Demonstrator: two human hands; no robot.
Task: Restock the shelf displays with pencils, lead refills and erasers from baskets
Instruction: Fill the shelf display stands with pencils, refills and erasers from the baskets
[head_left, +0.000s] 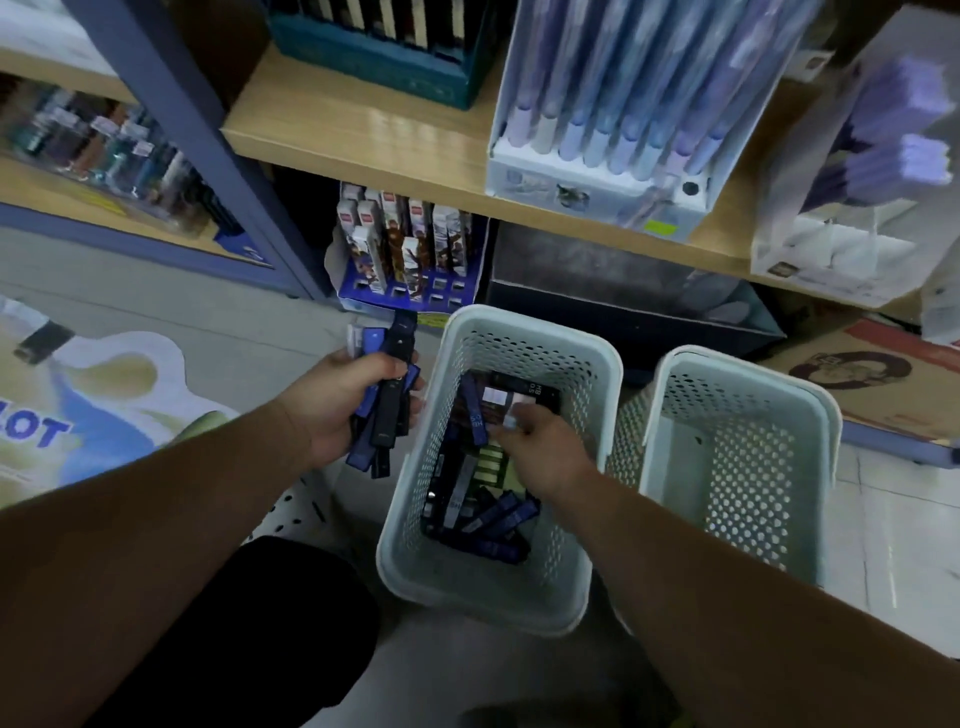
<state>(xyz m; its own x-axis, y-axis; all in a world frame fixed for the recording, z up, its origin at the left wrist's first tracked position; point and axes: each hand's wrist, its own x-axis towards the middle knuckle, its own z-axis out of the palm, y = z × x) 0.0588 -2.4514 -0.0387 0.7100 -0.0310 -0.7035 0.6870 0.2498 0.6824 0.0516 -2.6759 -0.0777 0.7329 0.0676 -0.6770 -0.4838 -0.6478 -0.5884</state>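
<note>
My left hand (340, 402) grips a bundle of dark blue and black lead refill cases (387, 397), held just left of a pale green perforated basket (597, 364) on the floor. My right hand (540, 449) reaches down inside that basket, its fingertips pinching a small case with a pale end among several more lead refill cases (483, 517) lying at the bottom. A blue display box of lead refill packs (410, 254) stands on the lowest shelf level just behind the basket.
A second pale green basket (737, 462) stands to the right, with nothing visible inside. On the wooden shelf (363, 130) above sit a white display of pens (608, 130) and a teal box (384, 47). A cardboard box (883, 379) lies far right. A blue shelf post (182, 130) rises at left.
</note>
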